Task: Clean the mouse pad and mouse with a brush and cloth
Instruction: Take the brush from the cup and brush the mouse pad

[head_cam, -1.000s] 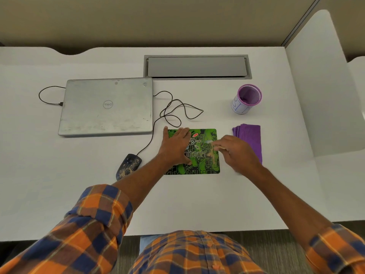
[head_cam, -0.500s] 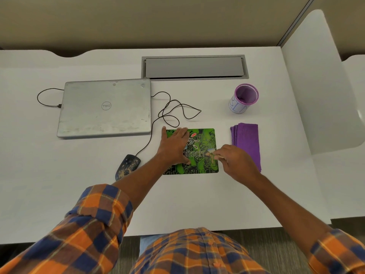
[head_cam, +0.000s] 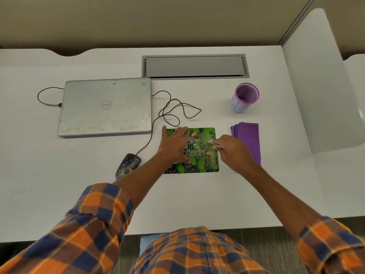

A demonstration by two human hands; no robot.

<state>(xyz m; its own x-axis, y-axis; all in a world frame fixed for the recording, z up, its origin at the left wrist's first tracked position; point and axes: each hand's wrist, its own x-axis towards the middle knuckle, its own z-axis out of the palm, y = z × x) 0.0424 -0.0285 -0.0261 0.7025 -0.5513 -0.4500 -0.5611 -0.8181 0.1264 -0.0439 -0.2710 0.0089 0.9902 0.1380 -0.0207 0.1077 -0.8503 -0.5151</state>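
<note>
A green and black mouse pad point(head_cam: 205, 161) lies on the white desk. My left hand point(head_cam: 174, 144) rests flat on the pad's left half, fingers spread. My right hand point(head_cam: 232, 150) is closed on a small pale brush point(head_cam: 214, 145), whose blurred tip touches the pad's right side. A dark wired mouse point(head_cam: 128, 165), speckled with crumbs, sits on the desk to the left of the pad. A folded purple cloth point(head_cam: 249, 139) lies just right of the pad, partly behind my right hand.
A closed silver laptop point(head_cam: 105, 107) lies at the back left, and the mouse cable point(head_cam: 173, 109) loops between it and the pad. A purple mesh cup point(head_cam: 245, 96) stands behind the cloth. A white divider panel point(head_cam: 320, 86) bounds the desk's right side.
My right hand with the brush has moved back and forth over the pad's right side. My left hand has stayed flat on the pad.
</note>
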